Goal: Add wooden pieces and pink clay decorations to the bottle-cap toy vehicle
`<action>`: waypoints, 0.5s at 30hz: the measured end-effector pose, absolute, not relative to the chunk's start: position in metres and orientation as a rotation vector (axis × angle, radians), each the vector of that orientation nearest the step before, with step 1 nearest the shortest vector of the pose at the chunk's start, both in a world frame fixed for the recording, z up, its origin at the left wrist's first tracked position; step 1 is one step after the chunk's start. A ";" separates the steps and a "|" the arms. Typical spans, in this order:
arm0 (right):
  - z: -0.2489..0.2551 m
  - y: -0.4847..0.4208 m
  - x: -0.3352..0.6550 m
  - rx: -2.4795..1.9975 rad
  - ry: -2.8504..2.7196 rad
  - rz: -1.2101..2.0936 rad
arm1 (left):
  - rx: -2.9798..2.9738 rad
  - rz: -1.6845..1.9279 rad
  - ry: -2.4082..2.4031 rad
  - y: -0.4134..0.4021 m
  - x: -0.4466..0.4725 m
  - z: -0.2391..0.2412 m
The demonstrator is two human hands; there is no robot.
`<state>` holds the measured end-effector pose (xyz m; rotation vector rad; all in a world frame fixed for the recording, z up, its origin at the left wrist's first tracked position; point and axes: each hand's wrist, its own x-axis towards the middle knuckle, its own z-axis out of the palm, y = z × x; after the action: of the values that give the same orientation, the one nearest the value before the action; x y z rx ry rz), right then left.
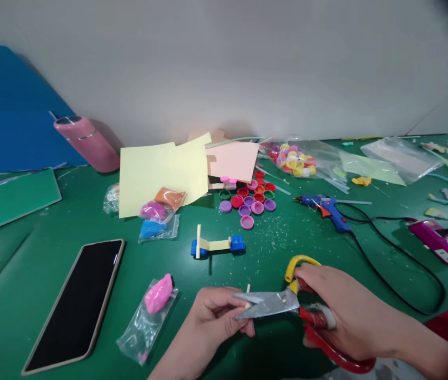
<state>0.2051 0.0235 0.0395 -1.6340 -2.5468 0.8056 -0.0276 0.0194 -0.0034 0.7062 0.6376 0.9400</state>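
My right hand [350,311] grips a pair of scissors [275,303] with red and yellow handles, blades pointing left. Their tips meet a thin pale stick [248,289] that my left hand [211,322] pinches upright between thumb and fingers. Both hands hover low over the green table near its front edge. Just beyond them lies a small assembly [218,245] of two blue bottle caps joined by a yellow paper strip, with a stick standing at its left end.
A black phone [77,301] lies at the left, a bag with pink clay [150,316] beside it. Farther back are yellow paper [156,171], clay bags [160,214], loose bottle caps [249,200], a blue glue gun [326,208] with its black cord, a pink tumbler [87,142] and plastic bags.
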 end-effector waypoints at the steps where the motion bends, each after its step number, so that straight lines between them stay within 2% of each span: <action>1: 0.040 0.024 0.205 -1.627 -2.553 0.814 | 0.714 0.931 0.635 0.020 -0.028 -0.004; 10: 0.044 0.027 0.208 -1.587 -2.645 0.828 | 1.040 0.712 0.745 0.023 -0.035 -0.001; 15: 0.039 0.030 0.211 -1.627 -2.643 0.807 | 0.932 0.716 0.762 0.021 -0.030 0.001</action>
<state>0.2107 0.0296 0.0386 -1.6269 -2.6427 0.8074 -0.0301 0.0213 0.0006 0.9319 0.7617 0.7161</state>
